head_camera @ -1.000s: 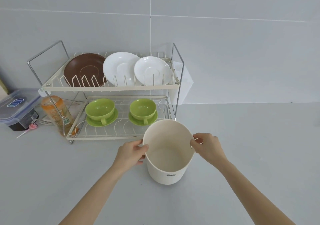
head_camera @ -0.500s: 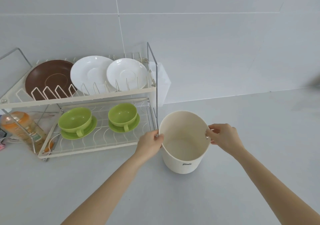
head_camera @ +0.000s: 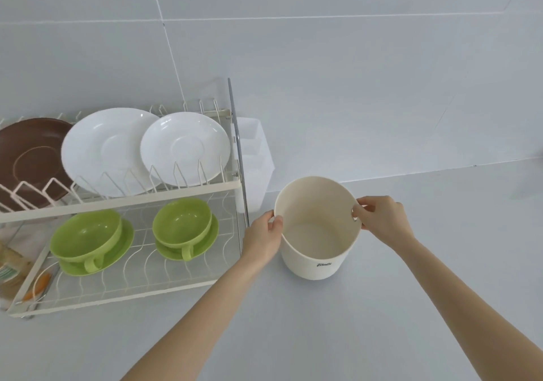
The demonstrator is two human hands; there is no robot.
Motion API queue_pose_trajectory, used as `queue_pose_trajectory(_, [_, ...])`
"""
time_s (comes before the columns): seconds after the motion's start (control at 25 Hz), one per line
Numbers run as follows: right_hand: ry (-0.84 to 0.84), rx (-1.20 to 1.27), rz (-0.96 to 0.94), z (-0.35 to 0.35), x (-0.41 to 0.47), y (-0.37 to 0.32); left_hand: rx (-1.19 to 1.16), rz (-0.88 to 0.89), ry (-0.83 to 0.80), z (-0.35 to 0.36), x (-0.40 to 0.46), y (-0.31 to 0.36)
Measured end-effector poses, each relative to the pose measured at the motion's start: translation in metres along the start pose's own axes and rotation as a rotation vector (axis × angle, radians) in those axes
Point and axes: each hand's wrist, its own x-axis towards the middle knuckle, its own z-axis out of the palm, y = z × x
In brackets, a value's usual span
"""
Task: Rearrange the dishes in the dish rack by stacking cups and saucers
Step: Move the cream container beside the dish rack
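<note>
Two hands, left hand (head_camera: 264, 241) and right hand (head_camera: 382, 222), pinching smooth, seemingly plastic cylindrical container (head_camera: 317, 251) rim.

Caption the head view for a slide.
Both hands, left and right, hold a cream tub by its rim beside the dish rack.

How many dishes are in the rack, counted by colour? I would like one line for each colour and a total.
Brown saucer: 1
White saucers: 2
Green cups: 2
Green saucers: 2
Total: 7
</note>
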Motion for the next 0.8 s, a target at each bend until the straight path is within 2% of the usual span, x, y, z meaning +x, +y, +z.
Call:
queue_pose_trajectory(0.32, [-0.006,0.032,0.032,0.019,0.041,-0.002,0.028,-0.021,0.084,0.016,0.031,0.001])
queue_pose_trajectory(0.6, [-0.038,0.044,0.046,0.029,0.038,0.010,0.025,-0.027,0.012,0.019,0.033,0.000])
queue_pose_trajectory(0.8, [-0.124,-0.077,0.025,0.028,0.026,0.003,0.016,-0.028,-0.073,0.016,0.025,0.004])
